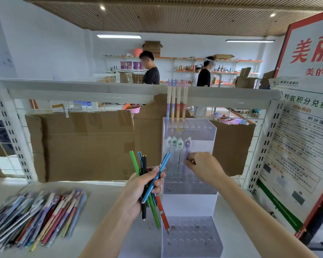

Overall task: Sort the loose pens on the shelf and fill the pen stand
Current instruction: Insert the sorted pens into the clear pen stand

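The left hand (144, 185) curls its fingers round a fanned bunch of green, black, blue and red pens (149, 185), likely stock for feeding. The right hand (203, 167) pinches a lilac charm-topped pen (186, 159) in the tiered clear acrylic pen stand (209, 135), whose middle row holds four and back row four taller. Loose pastel pens (37, 216) lie heaped on the white shelf (104, 198).

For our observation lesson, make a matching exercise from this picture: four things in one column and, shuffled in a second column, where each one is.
Things
1. bundle of mixed pens
2. purple pen
3. four tall pastel pens
4. pile of loose pens

Places
A. lying on the shelf at the left
B. standing in the top tier of the clear pen stand
C. gripped in the left hand
D. in the stand's middle tier, pinched by the right hand

Pairs: 1-C, 2-D, 3-B, 4-A
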The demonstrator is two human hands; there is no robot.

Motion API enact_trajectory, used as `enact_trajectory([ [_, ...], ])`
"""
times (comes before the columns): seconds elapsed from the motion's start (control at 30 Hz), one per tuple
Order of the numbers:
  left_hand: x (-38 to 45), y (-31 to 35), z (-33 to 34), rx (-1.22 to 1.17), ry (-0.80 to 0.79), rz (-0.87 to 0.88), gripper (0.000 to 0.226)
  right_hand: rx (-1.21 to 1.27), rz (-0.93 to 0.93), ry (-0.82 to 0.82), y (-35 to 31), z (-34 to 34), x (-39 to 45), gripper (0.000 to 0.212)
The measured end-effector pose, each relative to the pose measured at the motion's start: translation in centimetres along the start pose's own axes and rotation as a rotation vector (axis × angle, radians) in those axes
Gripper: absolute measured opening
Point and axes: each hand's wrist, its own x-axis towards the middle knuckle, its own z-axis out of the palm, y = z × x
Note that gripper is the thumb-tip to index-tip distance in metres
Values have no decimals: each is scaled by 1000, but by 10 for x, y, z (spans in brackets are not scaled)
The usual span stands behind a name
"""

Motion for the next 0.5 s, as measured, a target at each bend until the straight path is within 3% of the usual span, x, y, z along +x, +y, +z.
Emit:
enact_trajectory([
  [0.5, 1, -3, 0, 6, 5, -16, 17, 58, -13, 43, -6, 0, 3, 18],
])
